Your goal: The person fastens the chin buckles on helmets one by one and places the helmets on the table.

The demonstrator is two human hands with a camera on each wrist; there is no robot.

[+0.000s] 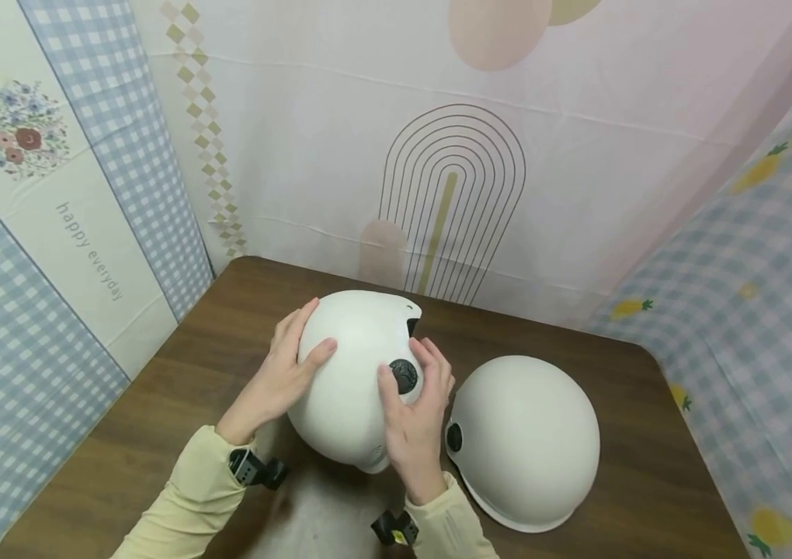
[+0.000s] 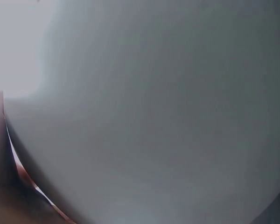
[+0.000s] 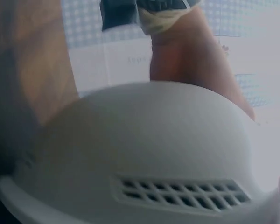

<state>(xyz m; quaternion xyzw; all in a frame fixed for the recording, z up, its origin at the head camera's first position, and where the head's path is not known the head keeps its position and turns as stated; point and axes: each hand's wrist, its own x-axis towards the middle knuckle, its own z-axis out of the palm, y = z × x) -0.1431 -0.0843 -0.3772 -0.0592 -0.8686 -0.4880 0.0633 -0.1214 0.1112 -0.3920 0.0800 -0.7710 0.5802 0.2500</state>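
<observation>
Two white helmets: one, the held helmet (image 1: 350, 388), is sitting between both hands near the middle of the brown table (image 1: 654, 497); the other, the second helmet (image 1: 527, 442), is resting just to its right.
Left hand: the left hand (image 1: 283, 376) is spreading wide over the left side of the held helmet, thumb apart from fingers, and is gripping the shell.
Right hand: the right hand (image 1: 420, 411) is curving more narrowly around the right side, thumb and fingers straddling a round black disc (image 1: 405, 376) (whether it is turning or merely steadying that part, I cannot tell).
Vent: a slatted vent (image 3: 182, 192) is facing the right wrist camera, with the left forearm showing beyond the shell.
Left wrist view: pale shell is filling nearly all of it, so detail is lacking.
Lower rim: whether it is touching the table or hanging just above, I cannot tell.
Second disc: a smaller-looking black disc (image 1: 455, 437) is facing left on the second helmet, which neither hand is touching.
Done, judged: both hands are having a firm hold, so work on the held helmet is seemingly under way.
Left over, judged: the held helmet is awaiting release; nothing is showing any work being under way on the second.
</observation>
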